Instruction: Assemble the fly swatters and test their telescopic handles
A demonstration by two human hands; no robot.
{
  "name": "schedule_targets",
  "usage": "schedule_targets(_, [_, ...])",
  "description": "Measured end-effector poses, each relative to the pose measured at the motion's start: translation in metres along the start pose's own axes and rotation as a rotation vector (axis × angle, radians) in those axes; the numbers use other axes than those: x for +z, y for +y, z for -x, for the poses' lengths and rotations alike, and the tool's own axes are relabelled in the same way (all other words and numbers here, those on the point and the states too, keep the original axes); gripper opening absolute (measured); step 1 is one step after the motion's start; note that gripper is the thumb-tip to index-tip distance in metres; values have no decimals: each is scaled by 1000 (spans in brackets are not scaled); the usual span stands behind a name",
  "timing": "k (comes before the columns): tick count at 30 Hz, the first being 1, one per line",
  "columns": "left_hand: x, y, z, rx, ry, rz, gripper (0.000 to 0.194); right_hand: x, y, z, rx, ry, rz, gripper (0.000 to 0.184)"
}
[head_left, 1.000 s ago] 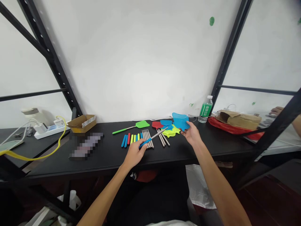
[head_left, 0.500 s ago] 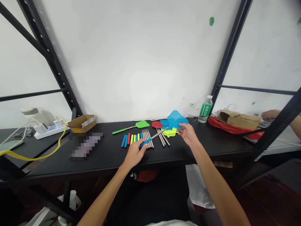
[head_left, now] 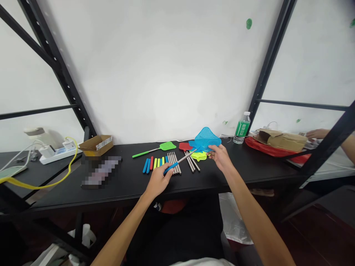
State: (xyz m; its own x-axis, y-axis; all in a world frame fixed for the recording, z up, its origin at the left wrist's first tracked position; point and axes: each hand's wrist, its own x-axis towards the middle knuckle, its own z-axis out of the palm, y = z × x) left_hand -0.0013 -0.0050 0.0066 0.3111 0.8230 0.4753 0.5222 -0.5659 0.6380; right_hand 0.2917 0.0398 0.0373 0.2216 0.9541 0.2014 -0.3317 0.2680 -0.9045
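My left hand [head_left: 158, 180] grips the blue handle of a metal rod [head_left: 180, 161] that slants up to the right above the black table [head_left: 130, 181]. My right hand [head_left: 219, 156] pinches a blue mesh swatter head [head_left: 207, 138], held tilted with its neck close to the rod's tip. Below them lie several coloured handles [head_left: 155, 163], several bare metal rods [head_left: 174, 159], and red, blue and yellow swatter heads [head_left: 194, 150]. A complete green swatter [head_left: 155, 149] lies further back.
An open cardboard box [head_left: 96, 144] and a blurred item [head_left: 101, 170] sit at the left, with a power strip [head_left: 59, 152] and yellow cable. A green-labelled bottle [head_left: 242, 128], a brown bag on red cloth [head_left: 280, 142] and another person's hand [head_left: 316, 133] are at the right. Black rack posts frame the table.
My right hand has lifted the blue swatter head and brought it left toward the tip of the rod. My left hand has stayed in place.
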Motion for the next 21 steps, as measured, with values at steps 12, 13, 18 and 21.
schedule_targets(12, [0, -3, 0, 29, 11, -12, 34, 4, 1, 2, 2, 17, -3, 38])
schedule_targets(13, [0, -3, 0, 30, 12, -12, 34, 5, 1, 3, 8, 16, -16, 38])
schedule_targets(18, [0, -3, -1, 24, 8, -19, 34, 5, 4, 4, 21, 27, -19, 35])
schedule_targets(21, [1, -4, -1, 15, 13, -39, 32, 5, 6, 4, -4, 23, 13, 32])
